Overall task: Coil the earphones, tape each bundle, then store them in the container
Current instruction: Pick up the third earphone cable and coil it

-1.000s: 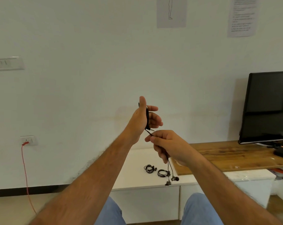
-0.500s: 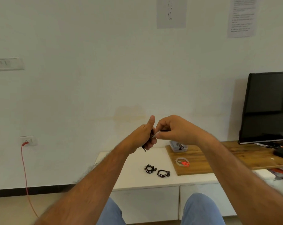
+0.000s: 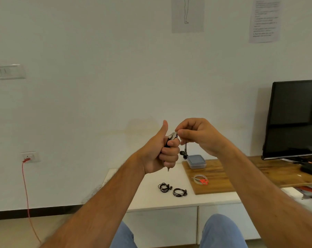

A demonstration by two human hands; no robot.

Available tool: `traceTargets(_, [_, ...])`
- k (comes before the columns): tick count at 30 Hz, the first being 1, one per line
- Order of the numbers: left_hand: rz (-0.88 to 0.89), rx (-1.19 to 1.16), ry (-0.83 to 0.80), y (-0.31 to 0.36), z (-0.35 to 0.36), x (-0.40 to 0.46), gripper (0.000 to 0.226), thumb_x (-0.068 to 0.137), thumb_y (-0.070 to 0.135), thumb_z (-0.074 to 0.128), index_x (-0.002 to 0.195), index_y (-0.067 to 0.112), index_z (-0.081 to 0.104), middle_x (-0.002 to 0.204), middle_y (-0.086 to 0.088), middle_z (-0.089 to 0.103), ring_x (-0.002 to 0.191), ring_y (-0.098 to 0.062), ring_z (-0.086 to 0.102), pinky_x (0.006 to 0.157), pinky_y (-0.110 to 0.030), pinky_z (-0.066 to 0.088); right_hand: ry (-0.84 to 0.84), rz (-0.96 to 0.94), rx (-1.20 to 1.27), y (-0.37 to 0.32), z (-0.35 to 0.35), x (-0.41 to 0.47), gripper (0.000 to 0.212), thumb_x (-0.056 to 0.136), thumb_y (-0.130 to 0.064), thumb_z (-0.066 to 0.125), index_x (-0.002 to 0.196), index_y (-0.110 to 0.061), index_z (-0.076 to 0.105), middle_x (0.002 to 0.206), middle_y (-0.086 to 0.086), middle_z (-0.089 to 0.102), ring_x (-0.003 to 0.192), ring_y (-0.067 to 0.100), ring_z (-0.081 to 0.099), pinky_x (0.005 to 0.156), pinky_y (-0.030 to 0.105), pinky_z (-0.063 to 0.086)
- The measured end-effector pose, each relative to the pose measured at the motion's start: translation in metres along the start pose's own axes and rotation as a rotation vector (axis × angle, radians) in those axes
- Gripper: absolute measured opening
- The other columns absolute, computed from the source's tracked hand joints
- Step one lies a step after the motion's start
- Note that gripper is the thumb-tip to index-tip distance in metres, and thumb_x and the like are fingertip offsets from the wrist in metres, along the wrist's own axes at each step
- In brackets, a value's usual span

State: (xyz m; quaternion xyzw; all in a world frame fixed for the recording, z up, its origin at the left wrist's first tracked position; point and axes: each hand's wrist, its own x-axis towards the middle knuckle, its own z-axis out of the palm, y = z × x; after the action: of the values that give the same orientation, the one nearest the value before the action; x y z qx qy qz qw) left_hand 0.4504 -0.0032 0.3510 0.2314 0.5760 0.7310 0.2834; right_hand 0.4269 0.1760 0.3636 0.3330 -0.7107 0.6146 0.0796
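Earphones sit coiled in the left hand, whose fingers curl round the bundle with the thumb up, the plug poking out below the fist. Right hand pinches the cord just beside it, with the buds dangling under its fingertips. Below, two coiled bundles lie on the white cabinet, and the lidded container and tape roll rest on the wooden board.

Plain white wall with two taped papers, a switch panel, a dark television on a wooden board.
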Motion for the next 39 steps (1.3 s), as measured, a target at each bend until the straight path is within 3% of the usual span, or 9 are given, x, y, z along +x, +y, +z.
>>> traceTargets(5, [0.072,-0.127,-0.077,0.000,0.001,0.000,0.063,0.084,0.074,0.027,0.054,0.021,0.042,0.046,0.009,0.015,0.040,-0.009,0.010,0.038,-0.020,0.017,0.102,0.002,0.229,0.011,0.016,-0.001,0.005,0.078,-0.012,0.073,0.080,-0.011,0.069,0.073,0.009,0.067,0.065,0.022,0.062,0.066,0.034,0.057])
traceTargets(12, [0.154,-0.192,-0.068,-0.002,-0.012,-0.001,0.056,0.087,0.064,0.040,0.048,0.024,0.037,0.046,0.008,0.014,0.039,-0.009,0.011,0.037,-0.020,0.017,0.165,0.059,0.257,0.023,0.039,-0.004,0.010,0.090,-0.011,0.062,0.083,-0.007,0.068,0.070,0.008,0.065,0.062,0.019,0.062,0.058,0.034,0.054])
traceTargets(15, [0.175,-0.201,-0.014,-0.001,-0.016,-0.003,0.055,0.090,0.055,0.039,0.045,0.024,0.034,0.046,0.007,0.012,0.038,-0.010,0.010,0.034,-0.019,0.020,0.158,0.085,0.266,0.025,0.046,-0.006,0.014,0.093,-0.012,0.059,0.084,-0.007,0.069,0.074,0.008,0.066,0.067,0.022,0.064,0.066,0.039,0.056])
traceTargets(19, [0.192,-0.212,0.039,0.001,-0.023,-0.005,0.051,0.091,0.049,0.038,0.051,0.023,0.021,0.045,0.006,0.011,0.037,-0.009,0.009,0.033,-0.016,0.017,0.140,0.121,0.277,0.028,0.052,-0.010,0.014,0.094,-0.010,0.059,0.087,-0.006,0.070,0.076,0.009,0.068,0.070,0.023,0.066,0.064,0.039,0.057])
traceTargets(22, [0.197,-0.239,0.054,-0.004,-0.030,-0.006,0.051,0.091,0.048,0.040,0.050,0.023,0.022,0.044,0.006,0.012,0.037,-0.009,0.009,0.034,-0.017,0.014,0.117,0.138,0.284,0.033,0.056,-0.013,0.013,0.094,-0.008,0.059,0.095,-0.004,0.071,0.083,0.013,0.070,0.077,0.026,0.069,0.073,0.045,0.059])
traceTargets(26, [0.197,-0.292,0.040,-0.014,-0.042,-0.004,0.055,0.091,0.048,0.040,0.043,0.022,0.036,0.035,0.008,0.027,0.036,-0.009,0.010,0.032,-0.017,0.015,0.140,0.161,0.287,0.045,0.065,-0.014,0.011,0.091,-0.006,0.063,0.096,-0.005,0.072,0.086,0.013,0.071,0.080,0.026,0.070,0.074,0.042,0.060])
traceTargets(31, [0.168,-0.337,0.059,-0.035,-0.063,0.000,0.058,0.093,0.050,0.037,0.042,0.021,0.038,0.033,0.008,0.032,0.028,-0.006,0.017,0.029,-0.014,0.023,0.215,0.220,0.341,0.071,0.079,-0.012,0.009,0.087,-0.002,0.067,0.085,-0.008,0.074,0.078,0.010,0.072,0.073,0.022,0.068,0.071,0.035,0.058])
traceTargets(34, [0.129,-0.353,0.133,-0.050,-0.078,0.003,0.064,0.093,0.059,0.033,0.042,0.021,0.038,0.033,0.007,0.032,0.025,-0.004,0.029,0.029,-0.015,0.027,0.269,0.283,0.406,0.092,0.090,-0.011,0.011,0.086,0.001,0.066,0.082,-0.007,0.072,0.074,0.009,0.068,0.072,0.022,0.064,0.069,0.033,0.053])
traceTargets(39, [0.073,-0.340,0.292,-0.073,-0.100,0.010,0.073,0.092,0.071,0.022,0.041,0.022,0.039,0.034,0.007,0.032,0.027,-0.005,0.029,0.033,-0.016,0.025,0.422,0.332,0.477,0.131,0.116,-0.008,0.018,0.082,0.002,0.068,0.073,-0.013,0.072,0.071,0.007,0.067,0.075,0.025,0.059,0.072,0.039,0.048])
